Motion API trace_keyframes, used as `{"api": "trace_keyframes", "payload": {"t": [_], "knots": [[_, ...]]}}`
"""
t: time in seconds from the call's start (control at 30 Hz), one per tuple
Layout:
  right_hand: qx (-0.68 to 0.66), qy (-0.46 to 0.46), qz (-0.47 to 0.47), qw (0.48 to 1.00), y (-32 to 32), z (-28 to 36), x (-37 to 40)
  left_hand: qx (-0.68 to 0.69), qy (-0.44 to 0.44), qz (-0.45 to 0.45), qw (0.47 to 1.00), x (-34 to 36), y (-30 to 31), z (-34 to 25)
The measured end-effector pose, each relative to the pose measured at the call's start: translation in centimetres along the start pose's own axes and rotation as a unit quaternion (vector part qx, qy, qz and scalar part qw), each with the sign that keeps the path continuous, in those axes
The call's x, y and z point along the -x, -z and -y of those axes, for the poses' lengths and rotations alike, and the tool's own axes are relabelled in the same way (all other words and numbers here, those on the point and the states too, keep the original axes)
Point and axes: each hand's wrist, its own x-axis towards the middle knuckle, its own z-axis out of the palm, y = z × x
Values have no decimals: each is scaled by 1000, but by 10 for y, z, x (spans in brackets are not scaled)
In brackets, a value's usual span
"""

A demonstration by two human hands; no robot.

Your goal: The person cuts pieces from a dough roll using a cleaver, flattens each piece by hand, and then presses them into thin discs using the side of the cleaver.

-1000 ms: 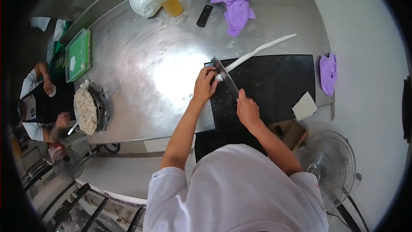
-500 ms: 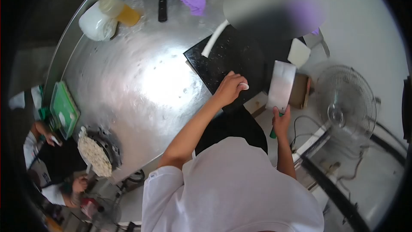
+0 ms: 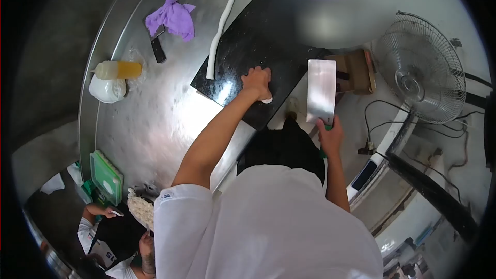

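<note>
A white rope of dough (image 3: 219,33) lies lengthwise across the left edge of the black board (image 3: 258,26). On the board, palm down, is my left hand (image 3: 257,82), its fingers bent. A small white piece, apparently dough (image 3: 267,101), shows at the thumb side of that hand; the rest of it is covered. My right hand (image 3: 330,134) grips a cleaver (image 3: 321,90) by its green handle, away from the board's right edge. The broad blade points up and away from me.
A purple cloth (image 3: 173,19), a black-handled tool (image 3: 158,50) and a bottle of yellow liquid (image 3: 121,70) lie on the metal table. A fan (image 3: 413,80) and cardboard box (image 3: 356,72) stand right. At lower left, another person's hands are near a pale mass (image 3: 140,207). A blur hides the board's far side.
My left hand has come down onto the board with the white piece. The cleaver stays in my right hand. My view has turned, shifting the whole scene.
</note>
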Motion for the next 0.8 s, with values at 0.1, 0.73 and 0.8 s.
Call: {"api": "trace_keyframes", "payload": {"t": [0.1,0.73,0.8], "knots": [[-78,-38,33,996,6,17,-35,287,-2,28,958,-16,-5,-24],[145,-94,7,985,-33,30,-292,14,-175,-279,944,-2,-61,-24],[80,-114,5,990,-20,72,-289,36,-167,-273,947,2,-65,-24]]}}
